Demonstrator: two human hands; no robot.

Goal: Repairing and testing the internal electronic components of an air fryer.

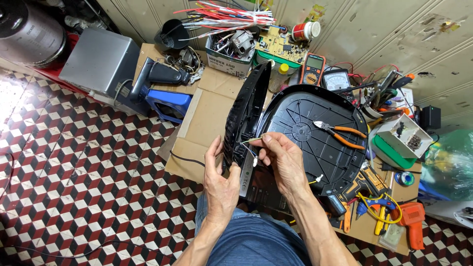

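Hands at black appliance base over flattened cardboard on tiled floor | left hand clasps upright black cover panel at its lower edge | right hand pinches thin wire running to that panel | orange-handled cutters lie on base, apart from both hands.

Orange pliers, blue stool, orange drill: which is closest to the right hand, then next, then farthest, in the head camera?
From the right hand:
1. Orange pliers, lying on the black round base just beyond the hand.
2. Orange drill, on the cardboard at the right edge.
3. Blue stool, away on the left side.
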